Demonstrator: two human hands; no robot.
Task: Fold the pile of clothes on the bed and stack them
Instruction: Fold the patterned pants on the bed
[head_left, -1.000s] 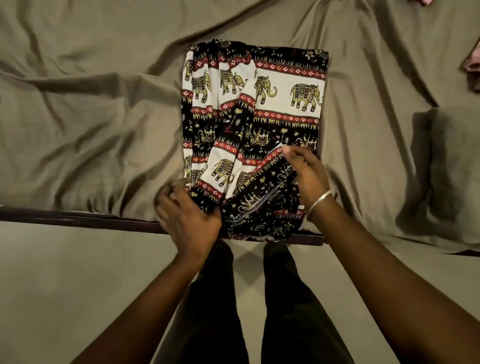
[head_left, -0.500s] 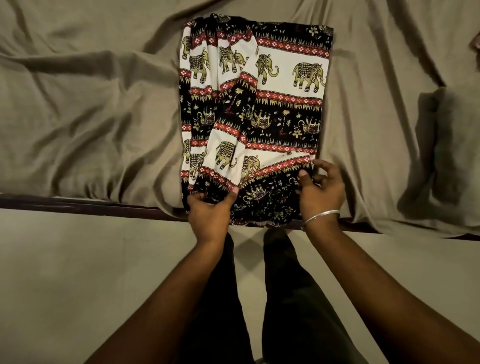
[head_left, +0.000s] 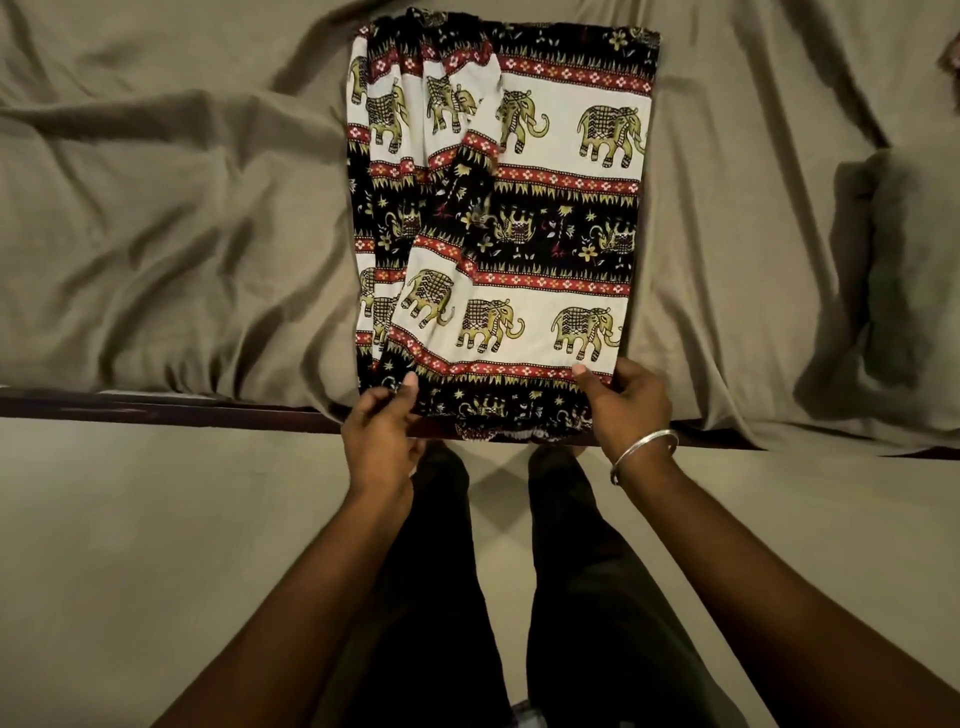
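Head view, the only one: the elephant-print garment (head_left: 511, 228) lay flat on the olive sheet (head_left: 171, 208), a long rectangle running from twelve o'clock down to the bed edge (head_left: 156, 408) at six. It was partly folded, one layer lapped over another along its nine-o'clock side, with uneven ridges there. Its near hem bunched slightly and hung a little over the edge.

The left hand (head_left: 382, 436) was at the garment's seven-o'clock corner, thumb on top of the cloth and fingers tucked beneath, pinching the hem. The right hand (head_left: 626, 400), with a bangle (head_left: 644, 452) on its wrist, pinched the five-o'clock corner the same way, thumb (head_left: 581, 371) pressed on the red border and the other fingers curled under, out of sight. Both grips looked light.

A pillow (head_left: 904, 291) sat at three o'clock, well apart from the garment. Dark trouser legs (head_left: 519, 571) stood below, at six. I saw no stack of folded clothes, and no pile either.

To my eye, the next fold would carry the near hem up toward twelve. The risk sat on the nine-o'clock side: that lapped layer was loose and could slide or open as the cloth lifted, leaving a crooked packet. The fabric looked thin and slippery, so a pinch this shallow might let one corner drop. If the hands rose unevenly, the bands would skew.
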